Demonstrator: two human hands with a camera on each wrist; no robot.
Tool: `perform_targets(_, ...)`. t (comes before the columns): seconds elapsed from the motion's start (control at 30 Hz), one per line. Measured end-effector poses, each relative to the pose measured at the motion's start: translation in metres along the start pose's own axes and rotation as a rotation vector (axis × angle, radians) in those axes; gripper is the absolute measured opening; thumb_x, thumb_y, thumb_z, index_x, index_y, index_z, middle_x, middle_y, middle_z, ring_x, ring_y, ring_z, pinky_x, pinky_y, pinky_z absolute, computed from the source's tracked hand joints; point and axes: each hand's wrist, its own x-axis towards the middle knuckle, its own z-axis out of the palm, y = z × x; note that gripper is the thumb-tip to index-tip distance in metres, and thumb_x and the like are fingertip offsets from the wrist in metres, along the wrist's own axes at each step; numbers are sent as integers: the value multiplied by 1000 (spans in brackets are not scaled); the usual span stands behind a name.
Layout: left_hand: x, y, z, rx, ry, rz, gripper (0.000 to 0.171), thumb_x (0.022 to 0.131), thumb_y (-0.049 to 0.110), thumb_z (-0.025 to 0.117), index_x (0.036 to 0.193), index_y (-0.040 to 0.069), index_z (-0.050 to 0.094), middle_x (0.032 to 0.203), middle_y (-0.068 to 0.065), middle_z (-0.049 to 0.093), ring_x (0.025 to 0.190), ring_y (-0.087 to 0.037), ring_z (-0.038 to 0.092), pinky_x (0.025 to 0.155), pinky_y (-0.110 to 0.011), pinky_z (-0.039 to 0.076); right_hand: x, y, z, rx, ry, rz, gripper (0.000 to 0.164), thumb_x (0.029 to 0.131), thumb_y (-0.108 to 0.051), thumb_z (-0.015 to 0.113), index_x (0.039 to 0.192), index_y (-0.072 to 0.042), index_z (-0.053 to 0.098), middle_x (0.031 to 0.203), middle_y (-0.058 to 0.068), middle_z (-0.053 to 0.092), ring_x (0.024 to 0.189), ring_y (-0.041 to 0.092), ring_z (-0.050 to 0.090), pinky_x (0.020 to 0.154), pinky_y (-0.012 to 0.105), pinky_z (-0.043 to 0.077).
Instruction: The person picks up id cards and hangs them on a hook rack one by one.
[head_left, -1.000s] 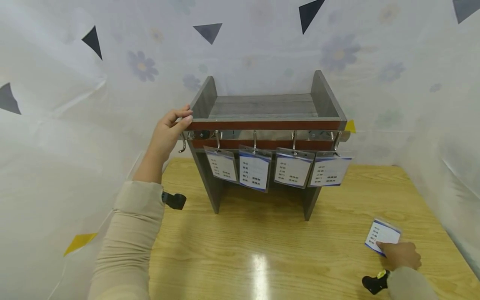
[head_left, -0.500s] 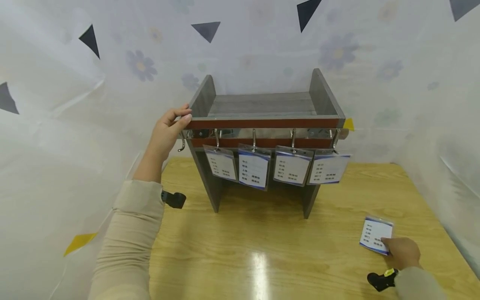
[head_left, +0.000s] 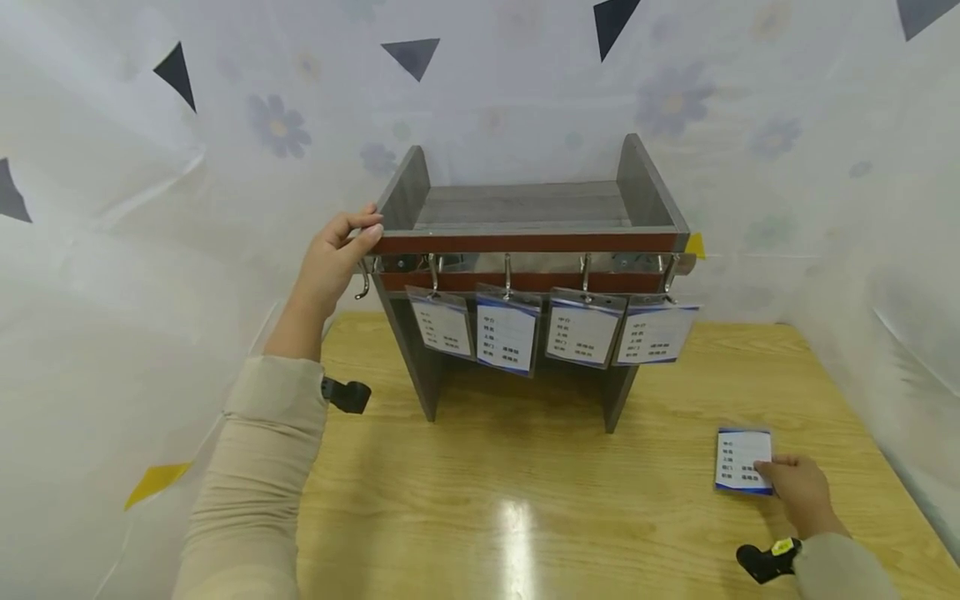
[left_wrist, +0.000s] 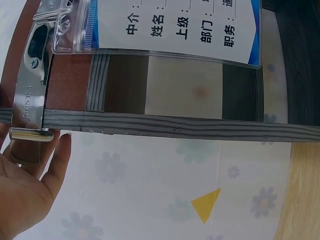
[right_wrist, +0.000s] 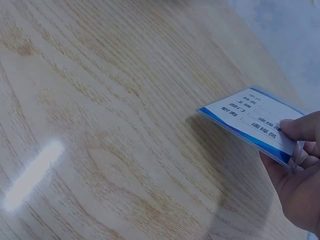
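My right hand [head_left: 802, 492] pinches the edge of a clear-sleeved ID badge [head_left: 742, 461] between thumb and fingers. In the right wrist view the badge [right_wrist: 255, 120] tilts above the table, its shadow beneath it. My left hand [head_left: 330, 262] grips the left front corner of a grey wooden rack [head_left: 525, 243] with a red-brown front band. Close to that hand, the left wrist view has a metal hook [left_wrist: 31, 134] on the rack. Several similar badges [head_left: 508, 332] hang in a row from the front hooks; the leftmost hook [head_left: 362, 281] carries none.
The rack stands on a wood-grain table [head_left: 465, 508], against a white flower-printed sheet [head_left: 510, 92] that also covers both sides. Small black and yellow triangular flags [head_left: 157, 483] hang around. A dark camera [head_left: 767, 562] is strapped to the right wrist, another [head_left: 347, 396] to the left.
The right hand has moved the badge a little left and toward the rack, turning it straighter. The left hand stays on the rack corner; the view has shifted slightly.
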Motion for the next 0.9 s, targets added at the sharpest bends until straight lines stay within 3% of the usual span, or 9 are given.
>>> perform_targets(0.33,1,-1,1,-10,-2,8,34,87,24,53,112,2,51,137,-4,31,125,-14,23,100,-38,18,-17,-25,7,101,-36,-158,58,87,-15,49,120,23,21,109,35,40,66,1,50,59,22,47)
perform_targets(0.5,2,-1,1,-11,-3,12,33,87,24,53,112,3,51,137,-3,31,126,-14,22,101,-38,17,-23,-38,10,160,-66,-235,49,88,-7,45,119,24,24,85,13,57,65,3,56,60,24,49)
perform_targets(0.63,2,0,1,-26,-1,5,31,87,23,53,111,3,52,137,-4,31,125,-15,23,100,-38,18,-27,-48,11,229,-98,-293,48,86,-2,45,118,25,21,75,-4,55,65,3,57,61,24,50)
perform_targets(0.83,1,1,0,-13,4,-6,31,87,24,53,110,4,52,137,-2,31,125,-15,23,100,-39,18,-32,-57,14,386,-162,-421,49,83,9,44,119,24,13,74,-8,58,66,5,59,60,22,49)
perform_targets(0.9,1,0,0,-1,5,-7,32,87,25,53,111,4,52,137,-1,31,126,-15,22,101,-39,18,-35,-60,15,445,-168,-427,51,82,10,47,118,21,12,75,-5,56,66,5,58,59,20,49)
